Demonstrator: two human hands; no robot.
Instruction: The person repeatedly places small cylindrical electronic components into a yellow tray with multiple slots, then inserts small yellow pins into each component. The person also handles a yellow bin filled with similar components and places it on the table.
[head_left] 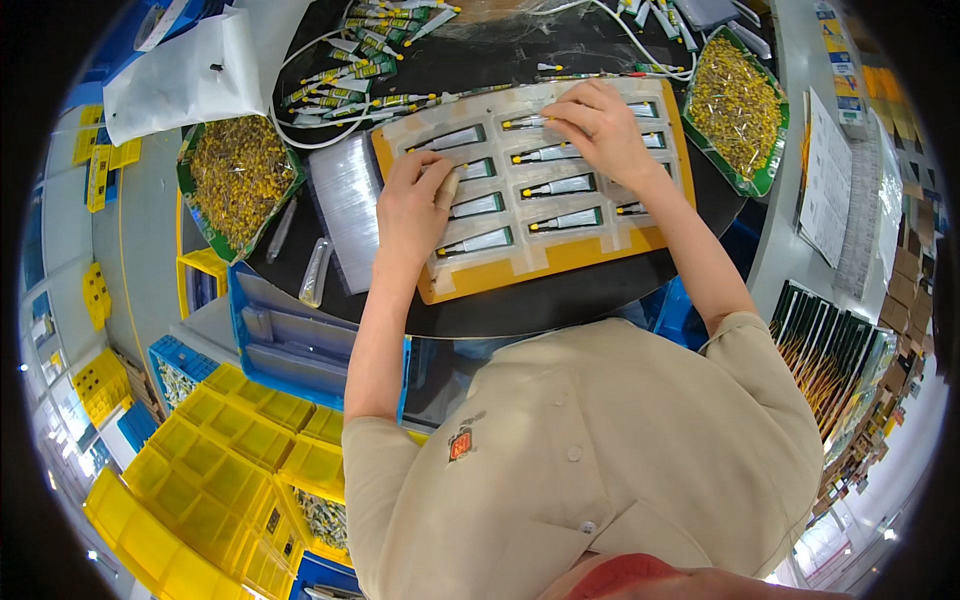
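Observation:
In front of me a yellow-orange board (545, 262) carries a clear plastic blister sheet (512, 207) with rows of slots. Small silver-and-green tubes with yellow caps, such as this tube (565, 220), lie in many slots. My right hand (605, 130) is over the far row, its thumb and fingertips pinched at one small tube (522, 123) there. My left hand (412, 205) rests over the left column with fingers curled together, beside a tube (476, 169) in its slot. What lies under those left fingers is hidden.
Loose tubes (375, 65) are heaped behind the board. Green-edged trays of small yellow pieces stand left (240, 180) and right (737, 110). Clear plastic sheets (345, 210) lie left of the board. A white cable (300, 140) loops behind. Yellow bins (215, 450) stand low left.

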